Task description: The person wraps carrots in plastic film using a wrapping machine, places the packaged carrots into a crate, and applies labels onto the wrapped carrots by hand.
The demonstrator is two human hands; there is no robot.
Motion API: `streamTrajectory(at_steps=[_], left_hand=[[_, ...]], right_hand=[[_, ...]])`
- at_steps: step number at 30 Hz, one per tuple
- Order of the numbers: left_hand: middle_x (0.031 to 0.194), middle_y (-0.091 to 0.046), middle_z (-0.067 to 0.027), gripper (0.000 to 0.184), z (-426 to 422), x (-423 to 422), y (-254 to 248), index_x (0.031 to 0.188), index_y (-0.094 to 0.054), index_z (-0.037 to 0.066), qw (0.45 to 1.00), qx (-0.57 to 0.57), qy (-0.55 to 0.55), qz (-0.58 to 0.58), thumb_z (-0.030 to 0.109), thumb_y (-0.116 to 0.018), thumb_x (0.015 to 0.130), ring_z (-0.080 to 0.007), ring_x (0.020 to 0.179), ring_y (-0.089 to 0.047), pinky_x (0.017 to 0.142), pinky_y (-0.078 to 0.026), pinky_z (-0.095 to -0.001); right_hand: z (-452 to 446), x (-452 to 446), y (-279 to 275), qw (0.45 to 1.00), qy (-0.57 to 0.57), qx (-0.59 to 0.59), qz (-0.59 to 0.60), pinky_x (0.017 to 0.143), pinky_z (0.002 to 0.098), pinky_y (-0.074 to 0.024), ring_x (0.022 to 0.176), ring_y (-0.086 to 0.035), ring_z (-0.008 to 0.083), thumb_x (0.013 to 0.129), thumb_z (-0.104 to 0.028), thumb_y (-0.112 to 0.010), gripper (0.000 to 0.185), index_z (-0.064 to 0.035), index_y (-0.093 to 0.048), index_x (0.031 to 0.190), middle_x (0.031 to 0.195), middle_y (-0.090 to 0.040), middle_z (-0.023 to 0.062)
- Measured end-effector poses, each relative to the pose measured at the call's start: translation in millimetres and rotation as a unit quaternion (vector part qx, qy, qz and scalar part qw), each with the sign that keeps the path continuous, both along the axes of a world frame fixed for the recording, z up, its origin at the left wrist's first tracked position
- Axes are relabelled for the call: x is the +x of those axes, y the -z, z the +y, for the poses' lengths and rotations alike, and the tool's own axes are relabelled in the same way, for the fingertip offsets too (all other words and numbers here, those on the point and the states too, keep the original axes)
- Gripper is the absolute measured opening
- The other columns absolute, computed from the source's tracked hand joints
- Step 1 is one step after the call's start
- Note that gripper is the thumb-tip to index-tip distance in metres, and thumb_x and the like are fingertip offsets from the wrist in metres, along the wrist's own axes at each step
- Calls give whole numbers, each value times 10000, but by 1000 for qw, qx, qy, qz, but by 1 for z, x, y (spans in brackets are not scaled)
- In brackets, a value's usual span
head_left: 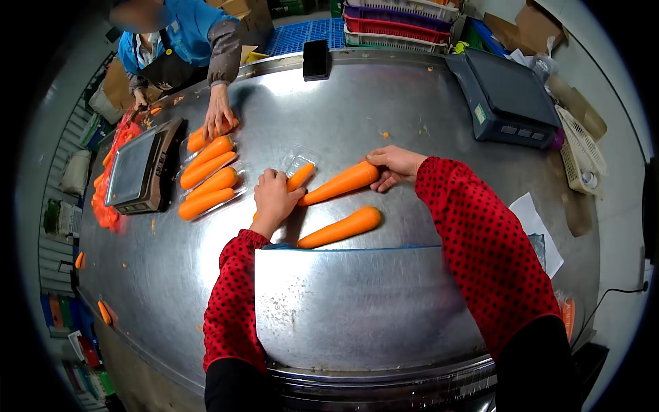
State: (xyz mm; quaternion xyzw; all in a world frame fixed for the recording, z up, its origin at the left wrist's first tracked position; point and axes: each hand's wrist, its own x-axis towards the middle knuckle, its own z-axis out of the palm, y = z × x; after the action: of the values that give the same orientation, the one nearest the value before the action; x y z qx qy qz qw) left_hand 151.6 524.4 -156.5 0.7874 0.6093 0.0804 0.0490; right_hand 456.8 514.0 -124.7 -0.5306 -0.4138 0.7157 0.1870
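My right hand (398, 167) pinches the thick end of a large carrot (341, 184), which slants down toward my left hand. Closed over the middle of a second carrot (301, 177), my left hand (274, 198) has its thumb at the large carrot's thin tip. Part of that second carrot is hidden under the fingers. Just behind it a clear plastic tray (299, 156) lies on the metal table. A third carrot (341, 228) rests nearer to me, against the back edge of a raised metal box (357, 302), touched by neither hand.
Across the table (384, 89), a co-worker's hand (218, 110) touches carrots beside packed carrots (207, 185) in clear trays. A scale (145, 168) and red netting (106, 206) stand left. Another scale (506, 96) is at the back right; a phone (316, 60) sits at the far edge.
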Motion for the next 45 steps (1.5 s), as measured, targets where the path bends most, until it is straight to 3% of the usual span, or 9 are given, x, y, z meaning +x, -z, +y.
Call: streamTrajectory(at_steps=[5,10,35,37,38,40,41,42,45], left_hand=[[1083,-555,-160,444,0,-3,4,957,-668,-9,999,23,15,-42,371,-726,735,-329,1023,-528,858,-452,-437],[1089,-553,-160,443,-2,-1,2,955,-666,-9,999,25,15,-41,372,-721,736,-329,1028,-528,857,-456,-440],[1075,-538,-162,420,-3,1,8,969,-640,-9,999,42,17,-23,342,-703,748,-334,1030,-516,858,-438,-456],[1074,-539,-166,416,-4,1,9,963,-638,-10,998,53,24,-28,340,-702,748,-340,1025,-517,852,-441,-462],[1074,-539,-166,416,-3,1,8,963,-638,-10,998,54,22,-29,340,-702,748,-340,1025,-517,852,-441,-462],[1073,-540,-171,421,-2,0,6,961,-637,-13,999,33,19,-23,345,-698,749,-341,1029,-524,853,-450,-454],[1073,-540,-171,421,1,-2,4,961,-637,-13,999,36,15,-22,345,-698,749,-341,1029,-524,853,-450,-454],[1077,-541,-175,422,4,-5,4,965,-635,-15,999,14,24,-27,341,-701,747,-345,1030,-527,853,-458,-445],[1078,-547,-183,421,5,-16,-1,970,-631,-19,998,-23,37,-51,324,-712,739,-354,1025,-534,854,-470,-425]], right_hand=[[0,0,-3,1000,-8,12,-17,666,281,-591,729,-664,166,991,-295,-492,480,18,-423,1348,1038,-594,152],[-5,1,-9,1000,-23,11,-13,674,290,-594,740,-660,172,909,-129,-594,536,37,-393,1377,1066,-586,176],[-5,5,-26,999,-13,4,-34,679,324,-604,825,-689,247,817,46,-530,606,72,-371,1401,1198,-539,274],[3,11,-39,901,-136,98,-400,769,374,-583,936,-672,297,836,-72,-599,573,42,-437,1374,1262,-527,261],[2,8,-35,901,-137,99,-400,769,374,-583,936,-672,297,836,-72,-599,573,42,-437,1374,1262,-527,261],[-8,-10,-28,798,-121,413,-421,888,456,-507,1075,-603,346,794,-217,-707,625,-77,-483,1360,1192,-586,197],[-14,-21,-27,768,-227,418,-429,991,470,-427,1157,-545,348,756,-352,-755,693,-133,-498,1362,1217,-579,175],[-22,-31,4,702,-251,501,-440,953,449,-460,1129,-562,349,751,-304,-756,669,-168,-507,1357,1215,-575,163],[-3,-27,-4,730,-284,439,-441,943,423,-473,1106,-578,348,718,-225,-776,683,-179,-517,1349,1199,-596,151]])
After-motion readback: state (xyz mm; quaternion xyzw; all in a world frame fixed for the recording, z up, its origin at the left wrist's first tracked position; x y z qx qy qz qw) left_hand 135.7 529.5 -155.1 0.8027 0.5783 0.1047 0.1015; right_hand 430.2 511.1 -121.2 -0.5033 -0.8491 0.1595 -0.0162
